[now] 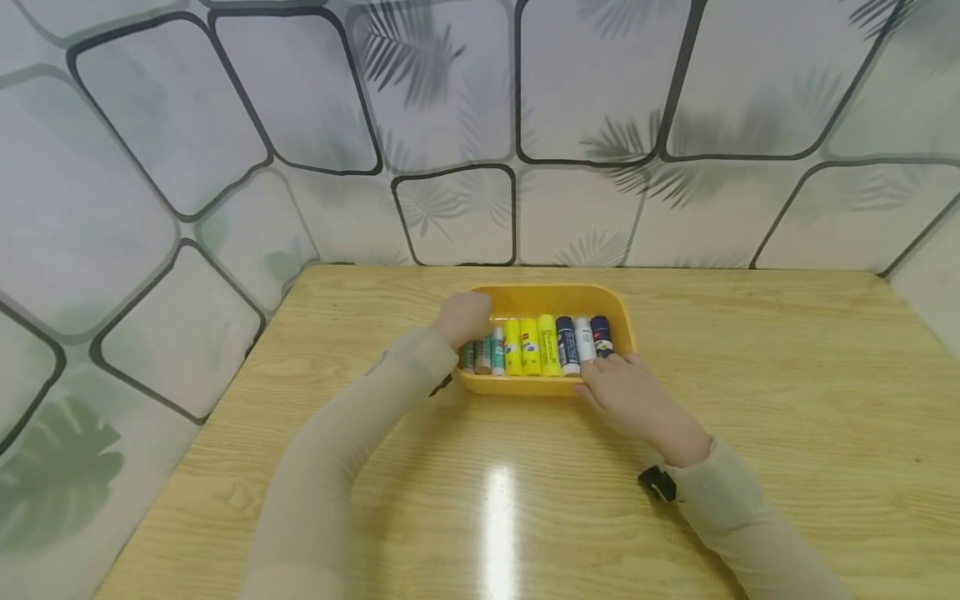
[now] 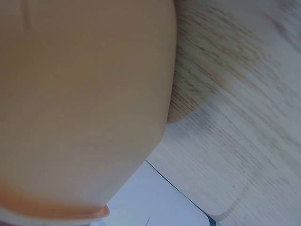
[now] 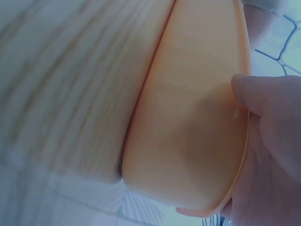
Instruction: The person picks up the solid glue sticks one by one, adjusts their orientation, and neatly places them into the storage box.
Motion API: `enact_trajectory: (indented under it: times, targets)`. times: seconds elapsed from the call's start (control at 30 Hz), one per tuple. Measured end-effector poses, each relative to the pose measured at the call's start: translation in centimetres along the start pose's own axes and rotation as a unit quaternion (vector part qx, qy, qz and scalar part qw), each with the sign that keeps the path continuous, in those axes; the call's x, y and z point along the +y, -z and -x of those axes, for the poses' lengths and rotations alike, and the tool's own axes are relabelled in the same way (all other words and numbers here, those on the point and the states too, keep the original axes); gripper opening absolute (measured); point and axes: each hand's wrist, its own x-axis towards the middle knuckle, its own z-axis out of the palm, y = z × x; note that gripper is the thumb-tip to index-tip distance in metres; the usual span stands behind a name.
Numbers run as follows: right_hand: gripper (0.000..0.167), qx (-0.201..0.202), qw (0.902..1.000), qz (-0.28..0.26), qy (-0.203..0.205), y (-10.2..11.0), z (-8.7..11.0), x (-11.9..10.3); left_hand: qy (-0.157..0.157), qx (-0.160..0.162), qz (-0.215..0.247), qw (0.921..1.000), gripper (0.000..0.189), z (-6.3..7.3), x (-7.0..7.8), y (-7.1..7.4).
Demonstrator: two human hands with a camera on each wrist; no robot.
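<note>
A yellow plastic tray (image 1: 525, 386) stands on the table with its long side toward me. In it lies a row of glue sticks (image 1: 548, 345): small green-labelled ones on the left, yellow ones in the middle, dark blue and white ones on the right. My left hand (image 1: 462, 318) grips the tray's left end, its fingertips hidden. At the front right corner my right hand (image 1: 637, 398) holds the rim. The right wrist view shows its thumb (image 3: 249, 89) against the outer wall and the other fingers over the rim. A blurred close surface fills much of the left wrist view.
The light wood-grain table (image 1: 765, 400) reaches to a patterned backdrop (image 1: 457, 212) behind and at the left. A glare streak (image 1: 498, 533) lies on the tabletop in front of the tray. Both forearms, in beige sleeves (image 1: 322, 450), reach across the table.
</note>
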Motion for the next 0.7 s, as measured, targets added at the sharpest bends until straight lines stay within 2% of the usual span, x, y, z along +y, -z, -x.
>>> enact_trajectory:
  times: [0.23, 0.37, 0.57, 0.7]
  targets:
    - [0.018, -0.004, 1.0000, -0.004, 0.000, 0.2, 0.1, -0.1, 0.003, -0.009, 0.012, 0.9999, 0.012, 0.5, 0.1, 0.3]
    - [0.018, -0.006, 1.0000, -0.006, -0.001, 0.2, 0.1, -0.1, -0.009, -0.001, 0.025, 0.9997, 0.014, 1.0, 0.0, 0.3]
    - [0.018, -0.007, 0.9999, -0.008, -0.001, 0.2, 0.1, -0.1, -0.050, 0.025, 0.054, 0.9970, 0.021, 2.1, -0.5, 0.4]
    - [0.018, -0.006, 1.0000, -0.007, 0.000, 0.0, 0.1, 0.1, -0.091, 0.033, 0.059, 0.9935, 0.026, 3.2, -0.8, 0.7]
